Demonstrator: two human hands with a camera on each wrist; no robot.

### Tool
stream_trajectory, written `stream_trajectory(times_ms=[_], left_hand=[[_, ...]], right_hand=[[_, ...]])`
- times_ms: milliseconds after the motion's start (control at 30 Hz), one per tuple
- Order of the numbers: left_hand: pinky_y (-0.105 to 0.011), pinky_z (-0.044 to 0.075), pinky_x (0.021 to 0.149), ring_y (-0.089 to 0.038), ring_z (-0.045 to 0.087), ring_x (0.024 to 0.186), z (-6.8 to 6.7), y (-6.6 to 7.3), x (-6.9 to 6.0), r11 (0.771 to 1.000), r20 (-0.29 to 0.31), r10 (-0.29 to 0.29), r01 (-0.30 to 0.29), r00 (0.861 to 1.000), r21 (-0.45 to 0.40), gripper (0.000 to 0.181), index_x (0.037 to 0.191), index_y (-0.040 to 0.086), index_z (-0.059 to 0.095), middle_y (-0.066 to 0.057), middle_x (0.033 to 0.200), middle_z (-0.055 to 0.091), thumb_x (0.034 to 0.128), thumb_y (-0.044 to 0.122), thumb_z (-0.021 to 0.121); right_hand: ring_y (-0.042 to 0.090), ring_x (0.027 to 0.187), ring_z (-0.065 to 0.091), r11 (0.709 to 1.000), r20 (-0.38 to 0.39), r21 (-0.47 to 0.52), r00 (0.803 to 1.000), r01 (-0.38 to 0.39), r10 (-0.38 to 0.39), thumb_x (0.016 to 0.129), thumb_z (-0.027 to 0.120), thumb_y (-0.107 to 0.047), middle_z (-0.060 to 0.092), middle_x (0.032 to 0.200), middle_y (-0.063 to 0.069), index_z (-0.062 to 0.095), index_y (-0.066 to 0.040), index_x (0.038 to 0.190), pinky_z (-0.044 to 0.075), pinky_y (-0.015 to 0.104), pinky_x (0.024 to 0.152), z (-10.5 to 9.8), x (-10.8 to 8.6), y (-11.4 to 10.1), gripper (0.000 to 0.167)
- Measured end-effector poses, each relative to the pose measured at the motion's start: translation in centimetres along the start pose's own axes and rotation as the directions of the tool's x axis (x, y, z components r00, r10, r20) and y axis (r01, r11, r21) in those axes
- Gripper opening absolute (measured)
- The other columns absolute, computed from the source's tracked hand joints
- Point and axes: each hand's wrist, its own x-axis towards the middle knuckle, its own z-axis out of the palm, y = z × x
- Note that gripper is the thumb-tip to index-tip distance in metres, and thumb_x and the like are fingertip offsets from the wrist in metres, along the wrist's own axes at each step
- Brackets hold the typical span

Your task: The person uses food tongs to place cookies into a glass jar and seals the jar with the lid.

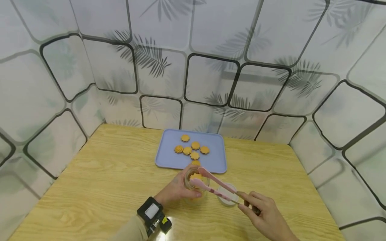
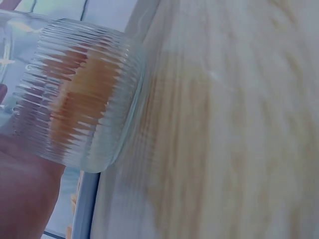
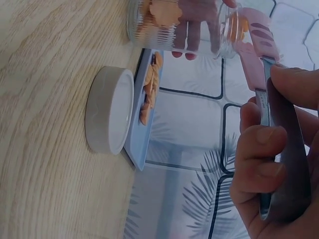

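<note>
My left hand (image 1: 181,186) grips a clear ribbed glass jar (image 2: 79,94) around its side. Cookies (image 3: 166,12) lie inside the jar, low down. In my right hand (image 1: 265,214) is a pair of tongs (image 1: 215,193) with pink tips and metal handles. The tong tips are at the jar's mouth, with a scalloped yellow cookie (image 1: 196,176) between them. Just behind the jar stands a blue tray (image 1: 215,164) with several more cookies (image 1: 195,145) on it. A white round lid (image 3: 110,110) lies on the table to the right of the jar, partly behind the tongs in the head view.
The wooden table (image 1: 105,187) reaches back to a patterned curtain (image 1: 163,80) that closes off the rear and both sides. A black band with a device (image 1: 152,212) is strapped to the left wrist.
</note>
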Motion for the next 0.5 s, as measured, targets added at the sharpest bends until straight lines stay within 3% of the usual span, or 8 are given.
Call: stream_trajectory(times_ms=[200, 267, 400, 500], left_hand=[[-0.037, 0.044, 0.11, -0.046, 0.044, 0.137, 0.0, -0.3, -0.2, 0.999, 0.006, 0.026, -0.025, 1.0, -0.03, 0.077, 0.147, 0.02, 0.043, -0.012, 0.145, 0.054, 0.0823, 0.009, 0.084], [-0.038, 0.044, 0.11, -0.044, 0.045, 0.137, 0.0, -0.4, -0.2, 0.999, 0.003, 0.026, -0.026, 1.0, -0.02, 0.076, 0.145, 0.02, 0.044, -0.011, 0.144, 0.055, 0.0817, 0.009, 0.085], [-0.052, 0.043, 0.111, -0.038, 0.047, 0.135, 0.1, -0.4, 0.0, 0.999, -0.003, 0.036, -0.036, 0.999, -0.015, 0.076, 0.145, 0.016, 0.044, -0.017, 0.142, 0.054, 0.0812, 0.01, 0.085], [-0.062, 0.04, 0.109, -0.038, 0.048, 0.133, 0.1, -0.5, 0.1, 0.998, 0.002, 0.052, -0.052, 0.999, -0.043, 0.076, 0.145, 0.012, 0.042, -0.027, 0.141, 0.051, 0.0815, 0.01, 0.084]], right_hand=[[-0.011, 0.056, 0.037, 1.0, 0.021, 0.017, 1.0, -0.013, 0.012, 0.085, 0.074, 0.006, 0.057, 0.08, -0.016, 0.071, -0.004, 0.124, 0.035, 0.008, 0.047, 0.2, 0.0, 0.1, 0.04], [-0.011, 0.056, 0.036, 0.999, 0.014, 0.036, 1.0, -0.017, 0.016, 0.085, 0.073, 0.008, 0.056, 0.079, -0.015, 0.072, -0.003, 0.123, 0.035, 0.009, 0.046, 0.2, -0.1, 0.3, 0.04], [-0.011, 0.053, 0.033, 0.995, -0.038, 0.074, 0.997, -0.062, 0.064, 0.086, 0.072, 0.011, 0.055, 0.072, -0.012, 0.072, 0.001, 0.119, 0.032, 0.011, 0.041, 0.0, 0.2, 0.7, 0.035], [-0.01, 0.051, 0.03, 0.989, -0.082, 0.032, 0.986, -0.142, 0.144, 0.087, 0.072, 0.008, 0.053, 0.068, -0.01, 0.073, 0.002, 0.116, 0.031, 0.014, 0.039, -0.1, 1.0, 1.2, 0.03]])
